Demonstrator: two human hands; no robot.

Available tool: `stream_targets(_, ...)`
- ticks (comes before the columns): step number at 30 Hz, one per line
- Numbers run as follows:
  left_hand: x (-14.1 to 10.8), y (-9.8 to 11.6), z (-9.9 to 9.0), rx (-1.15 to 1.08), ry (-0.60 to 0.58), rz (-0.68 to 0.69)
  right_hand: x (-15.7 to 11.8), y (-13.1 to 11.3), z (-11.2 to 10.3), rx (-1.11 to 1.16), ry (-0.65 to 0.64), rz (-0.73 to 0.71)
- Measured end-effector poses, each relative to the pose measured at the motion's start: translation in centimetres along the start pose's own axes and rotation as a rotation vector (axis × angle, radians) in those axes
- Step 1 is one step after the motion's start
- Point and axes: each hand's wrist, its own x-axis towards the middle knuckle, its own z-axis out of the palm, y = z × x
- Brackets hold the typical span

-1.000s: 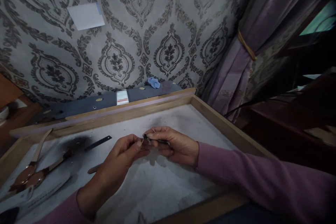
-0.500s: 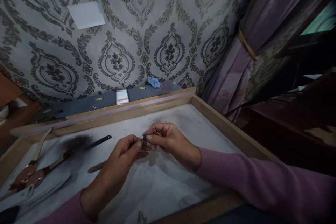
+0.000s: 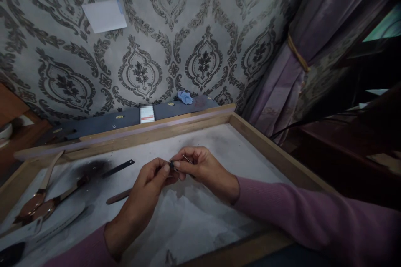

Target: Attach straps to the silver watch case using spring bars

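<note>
left hand and right hand pinch 1 dark bit over the tray

the fingers of both hands are drawn narrow on the bit, tip to tip, around the middle of the tray; the bit is too small to make out. a thin metal piece shows at the right fingers. just left of the left wrist lies a brown strap, partly hidden by the arm, and beyond it, on the far side, a black strip with a hole in its right end. farther left, 2 watches lie touching, with a pale strap on their near side. a blue cloth sits beyond the tray's far edge, by the wall.
</note>
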Motion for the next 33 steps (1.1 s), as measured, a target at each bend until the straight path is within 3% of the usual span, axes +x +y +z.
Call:
stream_targets(4,0.2,-0.2,0.0,-0.041,0.007,0.001,0.1,0.1,0.1,0.034,0.031,0.011)
stream_targets(10,0.3,-0.3,-0.4,-0.066,0.014,-0.007,0.3,0.4,-0.2,0.151,0.105,0.183)
stream_targets(14,0.5,-0.3,-0.8,0.031,-0.022,-0.013,0.3,0.4,-0.5,0.231,0.116,0.254)
stream_targets(22,1.1,-0.2,-1.3,0.188,-0.020,0.009,0.1,0.1,-0.3,0.243,0.100,0.292)
stream_targets(33,0.9,0.0,-1.3,0.233,-0.008,-0.028,0.1,0.4,-0.3,0.215,0.091,0.274)
